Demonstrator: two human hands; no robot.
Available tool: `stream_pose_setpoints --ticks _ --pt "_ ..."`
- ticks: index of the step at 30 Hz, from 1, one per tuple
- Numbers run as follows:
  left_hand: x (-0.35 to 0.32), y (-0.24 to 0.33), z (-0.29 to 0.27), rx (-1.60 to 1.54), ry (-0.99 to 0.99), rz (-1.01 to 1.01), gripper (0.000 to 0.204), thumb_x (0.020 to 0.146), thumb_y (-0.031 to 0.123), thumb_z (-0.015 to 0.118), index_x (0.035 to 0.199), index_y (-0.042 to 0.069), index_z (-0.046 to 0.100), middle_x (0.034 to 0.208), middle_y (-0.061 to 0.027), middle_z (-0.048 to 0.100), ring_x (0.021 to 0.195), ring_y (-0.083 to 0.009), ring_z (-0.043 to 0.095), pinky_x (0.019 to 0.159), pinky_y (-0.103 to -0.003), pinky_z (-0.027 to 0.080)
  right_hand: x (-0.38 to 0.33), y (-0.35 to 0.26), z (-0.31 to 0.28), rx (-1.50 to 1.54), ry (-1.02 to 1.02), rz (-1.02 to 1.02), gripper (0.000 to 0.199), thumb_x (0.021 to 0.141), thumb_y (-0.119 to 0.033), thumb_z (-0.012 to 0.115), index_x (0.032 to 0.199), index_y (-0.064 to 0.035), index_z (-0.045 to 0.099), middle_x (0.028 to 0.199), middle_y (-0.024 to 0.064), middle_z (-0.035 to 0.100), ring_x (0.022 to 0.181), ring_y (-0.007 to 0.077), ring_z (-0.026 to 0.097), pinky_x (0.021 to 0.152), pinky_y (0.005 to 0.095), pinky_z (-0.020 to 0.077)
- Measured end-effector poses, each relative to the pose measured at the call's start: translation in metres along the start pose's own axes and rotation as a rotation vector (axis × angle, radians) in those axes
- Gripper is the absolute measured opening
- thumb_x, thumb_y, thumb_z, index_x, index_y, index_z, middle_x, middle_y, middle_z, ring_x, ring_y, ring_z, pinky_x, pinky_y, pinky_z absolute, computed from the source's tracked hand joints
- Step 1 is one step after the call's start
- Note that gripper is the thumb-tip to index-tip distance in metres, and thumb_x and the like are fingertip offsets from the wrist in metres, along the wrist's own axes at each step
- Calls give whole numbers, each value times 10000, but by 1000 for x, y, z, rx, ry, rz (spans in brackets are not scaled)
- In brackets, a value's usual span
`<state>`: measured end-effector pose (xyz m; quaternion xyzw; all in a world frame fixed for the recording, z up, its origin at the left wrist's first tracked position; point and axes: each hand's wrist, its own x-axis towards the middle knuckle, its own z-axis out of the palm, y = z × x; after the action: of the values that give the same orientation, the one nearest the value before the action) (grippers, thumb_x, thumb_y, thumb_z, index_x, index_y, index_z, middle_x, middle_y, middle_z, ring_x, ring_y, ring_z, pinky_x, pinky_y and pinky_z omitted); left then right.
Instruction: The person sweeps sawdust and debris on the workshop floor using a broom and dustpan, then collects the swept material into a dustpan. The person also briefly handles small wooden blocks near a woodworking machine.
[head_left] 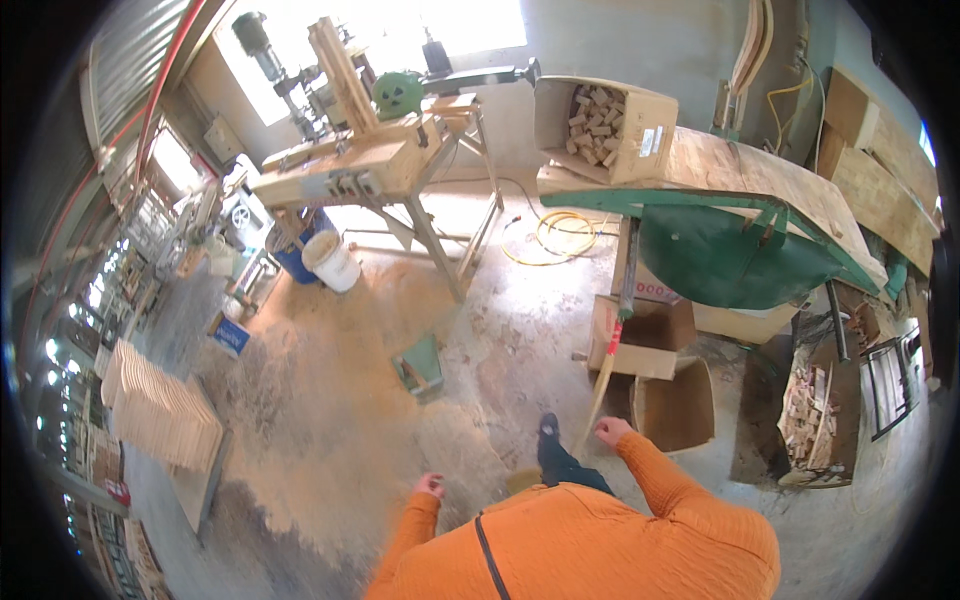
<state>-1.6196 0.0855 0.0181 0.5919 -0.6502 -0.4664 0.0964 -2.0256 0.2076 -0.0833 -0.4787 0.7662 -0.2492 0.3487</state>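
We identify the pole (pixel 611 345) as the item nearest the right hand (pixel 611 430). Its long axis slopes: the dark upper section stands by the edge of the green table (pixel 590 199), a red band follows, and the pale lower section slants down and slightly left toward us. The lower end comes down just left of the right hand, so most of the pole lies ahead of that hand. Of our two hands, the right is clearly the nearer; the left hand (pixel 430 486) is well apart from the pole, across the body.

Grip state, right: the fingers are curled beside the lower section. We cannot tell whether they touch the pole, close on it or merely pass next to it. Grip state, left: the fingers are loosely bent and we see nothing in them, but the view is too small to confirm how far they close.

Relative to the right hand, the pole therefore lies ahead and immediately to the left. Two cartons, an upper (pixel 648 362) and a lower (pixel 690 408), sit right of its pale section. The green pan (pixel 418 366) lies on the floor (pixel 330 400), ahead of the left hand and apart from it.
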Motion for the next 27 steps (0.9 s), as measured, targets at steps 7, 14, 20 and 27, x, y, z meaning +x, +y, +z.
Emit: stream_pose_setpoints --ticks 7,14,20,27 --pt "157 51 -11 12 -157 105 302 746 131 577 1035 49 548 819 -87 619 645 -165 578 606 -309 483 252 -142 -159 -406 315 -398 260 706 -212 575 940 -99 591 935 156 557 902 329 528 797 420 431" --pt "230 48 -24 -272 32 -371 276 755 174 585 1001 48 585 834 -76 629 678 -163 576 636 -292 472 409 -268 -339 -757 679 183 403 700 -265 530 1071 -109 546 1096 123 523 1009 322 501 825 447 434" --pt "364 90 -54 -227 -296 -133 254 749 199 592 963 62 605 822 -77 627 699 -157 575 632 -285 465 464 -207 -448 -569 715 447 846 625 -427 608 1316 -58 288 1308 225 343 1212 338 342 973 398 327" --pt "506 134 -153 -138 -322 -61 263 714 257 612 906 77 616 787 -73 621 741 -185 579 674 -318 464 515 -221 -379 -546 835 628 871 579 -429 664 1321 -207 266 1335 173 285 1216 378 273 970 457 309"
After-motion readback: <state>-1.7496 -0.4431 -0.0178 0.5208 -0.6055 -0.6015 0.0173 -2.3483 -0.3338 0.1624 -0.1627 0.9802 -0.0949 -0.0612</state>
